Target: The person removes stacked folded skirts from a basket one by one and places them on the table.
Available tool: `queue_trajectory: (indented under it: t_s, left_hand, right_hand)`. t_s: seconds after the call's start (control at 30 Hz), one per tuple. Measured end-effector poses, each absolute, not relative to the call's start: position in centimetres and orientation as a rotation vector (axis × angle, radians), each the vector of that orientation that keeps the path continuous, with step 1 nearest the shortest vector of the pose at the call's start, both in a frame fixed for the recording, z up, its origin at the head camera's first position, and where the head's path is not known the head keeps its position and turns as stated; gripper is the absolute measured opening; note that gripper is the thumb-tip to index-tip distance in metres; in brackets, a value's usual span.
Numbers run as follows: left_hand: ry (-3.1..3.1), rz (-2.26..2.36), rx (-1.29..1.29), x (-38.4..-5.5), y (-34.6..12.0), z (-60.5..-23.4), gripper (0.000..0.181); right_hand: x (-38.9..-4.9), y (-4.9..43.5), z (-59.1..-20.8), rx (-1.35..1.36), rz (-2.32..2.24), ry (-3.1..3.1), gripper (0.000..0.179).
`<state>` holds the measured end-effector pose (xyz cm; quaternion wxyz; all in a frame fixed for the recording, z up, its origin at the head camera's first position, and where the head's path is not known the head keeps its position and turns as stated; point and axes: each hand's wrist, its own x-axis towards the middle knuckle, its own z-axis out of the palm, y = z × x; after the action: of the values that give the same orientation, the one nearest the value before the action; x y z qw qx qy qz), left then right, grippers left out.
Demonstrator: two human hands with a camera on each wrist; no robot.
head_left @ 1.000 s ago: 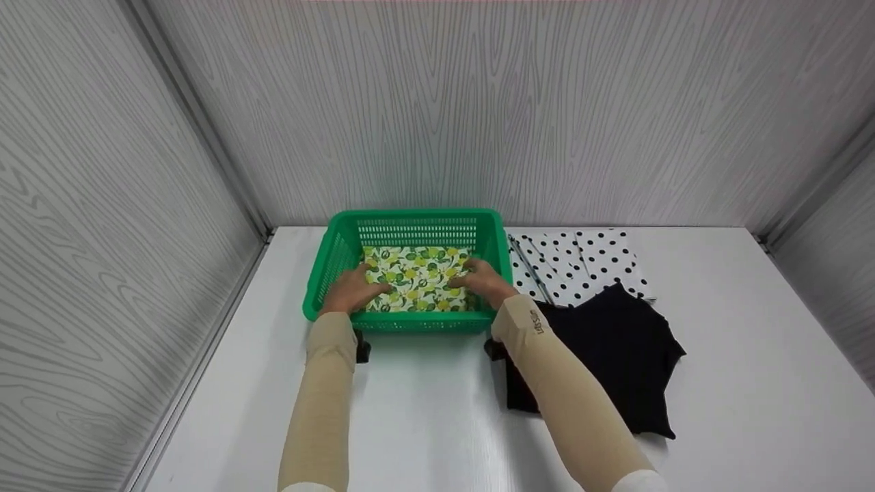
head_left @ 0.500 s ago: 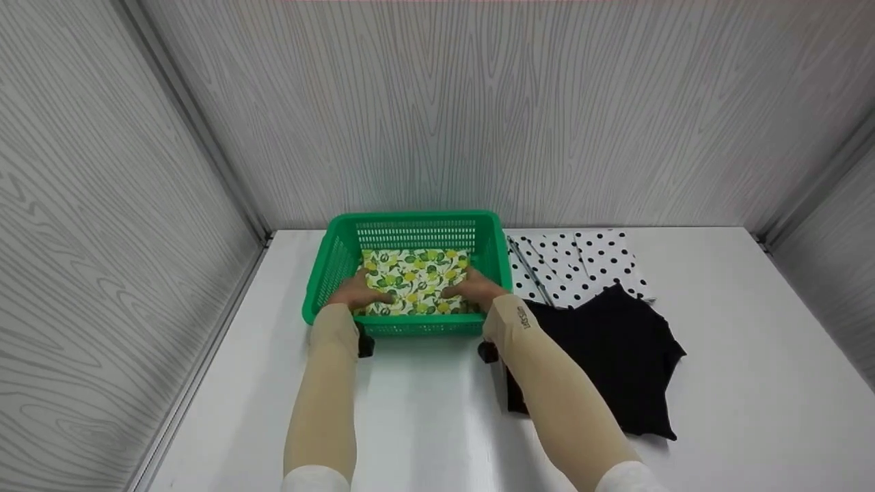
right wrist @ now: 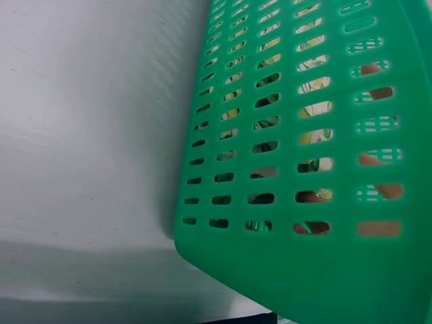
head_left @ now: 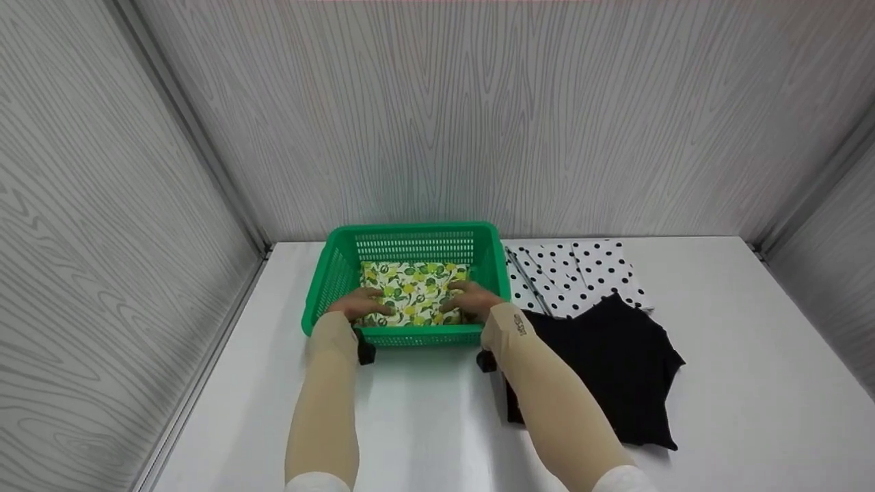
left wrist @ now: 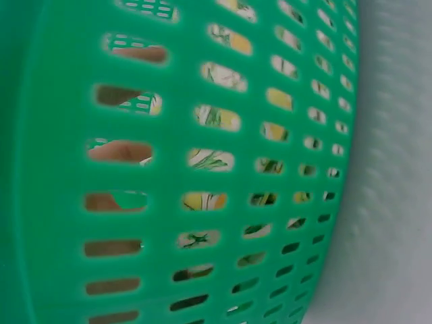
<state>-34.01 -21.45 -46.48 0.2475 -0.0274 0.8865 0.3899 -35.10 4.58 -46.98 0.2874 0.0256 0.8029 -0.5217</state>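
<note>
Folded cloth with a lemon-and-leaf print (head_left: pixel 415 290) lies flat in the green plastic basket (head_left: pixel 403 338). My left hand (head_left: pixel 358 304) is inside the basket at the cloth's left edge, thumb and fingers spread over the print. On the opposite edge, my right hand (head_left: pixel 472 301) has its thumb and fingers spread in the same way. Neither hand appears to pinch the fabric. Through the slots of the basket wall (left wrist: pixel 169 223) in the left wrist view, bits of the print and of the hand show. The basket wall (right wrist: pixel 277 236) also hides most of the right hand in its wrist view.
White cloth with black dots (head_left: pixel 601 273) lies flat right of the basket, against the back wall. A black garment (head_left: pixel 601 376) is spread in front of it, partly under my right forearm. Grey wood-grain panels (head_left: pixel 437 116) enclose the white table (head_left: pixel 424 424).
Both hands reached down beside the printed cloth half a second ago; now their fingers show on top of it again. The whole scene sits slightly lower in the head view.
</note>
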Motion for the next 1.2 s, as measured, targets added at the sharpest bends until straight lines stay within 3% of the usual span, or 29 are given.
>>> queue_trajectory:
  t_s: [0.13,0.27,0.47,0.9,1.2]
  left_hand:
    - [2.456,1.049,-0.072,-34.0,-21.0,-46.7,0.068]
    - [2.505,1.060,-0.085,-34.1,-20.5,-46.8,0.064]
    - [2.471,1.269,-0.183,-33.8,-19.9,-46.7,0.069]
    - [2.526,1.539,-0.075,-32.6,-19.5,-44.2,0.074]
    - [2.568,1.640,-0.030,-31.4,-18.0,-43.1,0.075]
  right_hand:
    - [-34.9,4.5,-47.1,0.046,-1.410,2.125,0.065]
    - [-34.8,4.1,-47.1,0.033,-1.451,2.076,0.068]
    - [-34.8,3.9,-47.2,-0.003,-1.564,2.058,0.068]
    - [-34.3,7.1,-44.0,-0.320,-1.768,2.040,0.069]
    - [-33.6,9.5,-42.3,-0.396,-1.763,2.112,0.067]
